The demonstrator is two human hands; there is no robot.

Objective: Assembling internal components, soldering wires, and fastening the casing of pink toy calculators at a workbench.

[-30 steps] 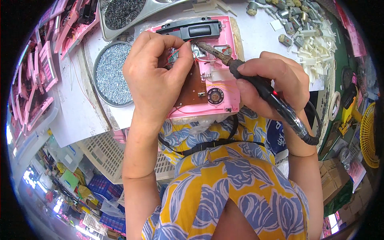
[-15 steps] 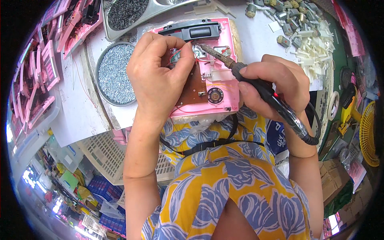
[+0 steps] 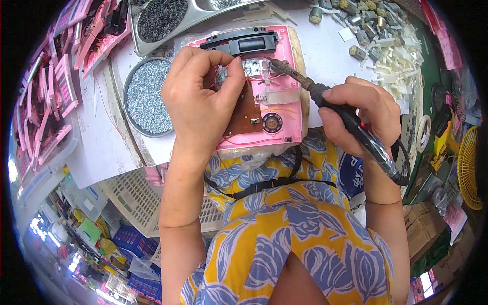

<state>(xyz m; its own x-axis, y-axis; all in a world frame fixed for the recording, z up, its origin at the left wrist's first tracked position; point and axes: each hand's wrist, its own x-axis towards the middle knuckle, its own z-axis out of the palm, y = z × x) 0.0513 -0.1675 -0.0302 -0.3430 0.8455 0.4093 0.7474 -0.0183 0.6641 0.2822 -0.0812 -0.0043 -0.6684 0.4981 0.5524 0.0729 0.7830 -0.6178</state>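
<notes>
My right hand (image 3: 363, 114) grips a soldering iron (image 3: 351, 119) by its black handle, a small red light showing on it. Its metal tip stands over the upper right of an open pink plastic housing (image 3: 292, 46). At the housing's left side, my left hand (image 3: 201, 94) pinches thumb and forefinger together; what is between them is too small to make out. Thin wires (image 3: 221, 73) show in the gap beneath those fingers. Inside the housing are a brown circuit board (image 3: 244, 114), partly covered by my left hand, a round speaker (image 3: 272, 122), a white plastic part (image 3: 282, 96) and a black strip (image 3: 244, 43).
Left of the housing stands a round tin of small silvery metal pieces (image 3: 148, 96). A metal tray (image 3: 190, 20) with dark springs lies behind. Small motors (image 3: 358, 52) and white plastic parts (image 3: 399, 73) are heaped at right. Pink housings (image 3: 61, 91) pile up at far left.
The soldering iron's tip has drawn back to the right, away from my left fingertips, as my right hand shifted right. My left hand keeps its pinch in nearly the same place.
</notes>
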